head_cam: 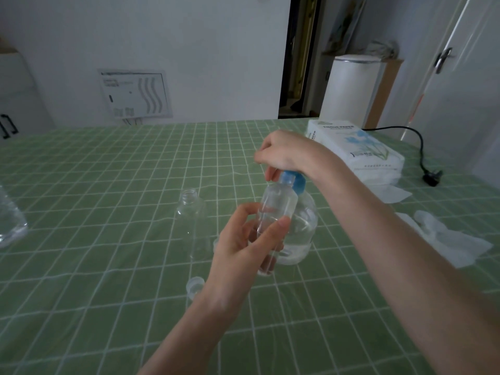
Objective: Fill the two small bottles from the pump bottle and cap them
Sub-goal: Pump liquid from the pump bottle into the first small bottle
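Two hands busy at the pump bottle [300,226], spill risk here

Left hand [243,247] grip closed around small bottle [276,209], tilted under the blue pump head [293,181]; right hand [284,155] presses down, closed on top. Nozzle could miss. Second bottle [193,212] waits uncapped at 9 o'clock on the bench [108,185].

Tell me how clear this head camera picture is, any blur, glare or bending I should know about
Head view: dim, flat indoor light with no hard shadows; wide-angle bending curves the tablecloth grid and the door frame; the right hand looks slightly motion-blurred; the clear small bottle in the left hand and the standing open bottle show faint outlines, with little glare.
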The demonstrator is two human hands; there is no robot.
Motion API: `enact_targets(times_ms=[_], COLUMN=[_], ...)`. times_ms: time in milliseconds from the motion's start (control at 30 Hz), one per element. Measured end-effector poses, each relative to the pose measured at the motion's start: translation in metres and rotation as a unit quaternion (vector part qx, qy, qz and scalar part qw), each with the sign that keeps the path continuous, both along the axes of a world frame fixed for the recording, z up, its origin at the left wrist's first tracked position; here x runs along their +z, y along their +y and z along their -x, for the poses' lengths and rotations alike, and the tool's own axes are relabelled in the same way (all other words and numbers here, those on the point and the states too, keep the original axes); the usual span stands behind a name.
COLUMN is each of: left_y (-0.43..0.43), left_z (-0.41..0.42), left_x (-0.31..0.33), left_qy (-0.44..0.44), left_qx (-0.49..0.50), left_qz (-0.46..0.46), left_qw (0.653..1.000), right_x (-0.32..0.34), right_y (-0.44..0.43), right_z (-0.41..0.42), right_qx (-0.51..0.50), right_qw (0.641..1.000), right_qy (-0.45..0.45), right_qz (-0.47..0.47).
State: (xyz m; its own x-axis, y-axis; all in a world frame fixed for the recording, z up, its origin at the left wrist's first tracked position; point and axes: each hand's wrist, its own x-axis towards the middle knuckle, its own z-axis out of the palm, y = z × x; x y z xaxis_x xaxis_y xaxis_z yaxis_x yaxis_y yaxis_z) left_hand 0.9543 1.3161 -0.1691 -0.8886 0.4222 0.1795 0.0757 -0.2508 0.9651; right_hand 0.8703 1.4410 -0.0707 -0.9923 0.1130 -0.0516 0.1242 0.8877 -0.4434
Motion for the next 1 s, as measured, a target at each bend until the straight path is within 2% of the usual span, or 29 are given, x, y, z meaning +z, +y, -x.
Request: enact_targets(times_ms=[200,467,667,833,1000], left_y=[-0.001,-0.001,0.002,0.002,0.001], left_z=[0.001,0.002,0.000,0.001,0.003], left_x=[0.000,0.004,0.007,0.006,0.003], left_qy=[0.009,0.033,0.048,0.045,0.052], left_qx=[0.001,0.031,0.059,0.063,0.082], left_qz=[-0.001,0.012,0.013,0.020,0.042], left_qw=[1.000,0.999,0.997,0.997,0.994], right_x=[0.005,0.006,0.006,0.009,0.010], right_y=[0.001,0.005,0.010,0.011,0.011], right_z=[-0.001,-0.002,-0.002,-0.004,-0.005], right_qx=[0.002,0.024,0.020,0.021,0.013], right_qw=[1.000,0.989,0.967,0.958,0.962], right_qy=[0.014,0.035,0.036,0.032,0.015], right_qz=[0.024,0.145,0.253,0.284,0.274])
